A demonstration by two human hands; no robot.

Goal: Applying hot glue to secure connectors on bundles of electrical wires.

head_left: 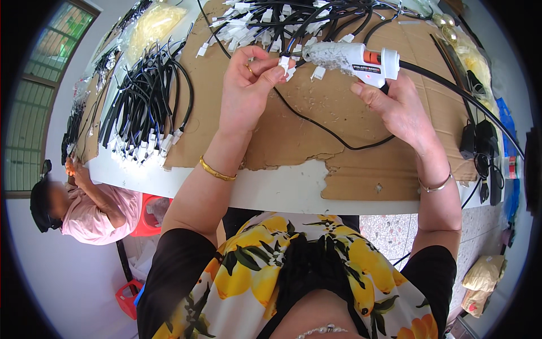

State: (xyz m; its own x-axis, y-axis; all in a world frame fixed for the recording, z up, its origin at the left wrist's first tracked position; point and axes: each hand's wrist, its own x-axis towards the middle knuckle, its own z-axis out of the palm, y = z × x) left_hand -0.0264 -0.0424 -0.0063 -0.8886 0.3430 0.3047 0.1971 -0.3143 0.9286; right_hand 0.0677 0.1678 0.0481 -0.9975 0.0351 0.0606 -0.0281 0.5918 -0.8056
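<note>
Over cardboard (pixel 350 127) below both grips; pinching white connector (pixel 284 61) tight in left hand (pixel 247 87); clasping glue gun (pixel 353 59) in right hand (pixel 403 110), just beside connector; apparently gluing; next likely calling for steady aim.

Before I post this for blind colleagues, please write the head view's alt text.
A right hand holds a white glue gun, its tip beside a white connector pinched in the left hand, over cardboard strewn with black cables.

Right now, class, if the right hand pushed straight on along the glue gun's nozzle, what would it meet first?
The right hand's glue gun would probably first meet the white connector or its wires, at the left hand's fingertips; depth is unclear.
</note>
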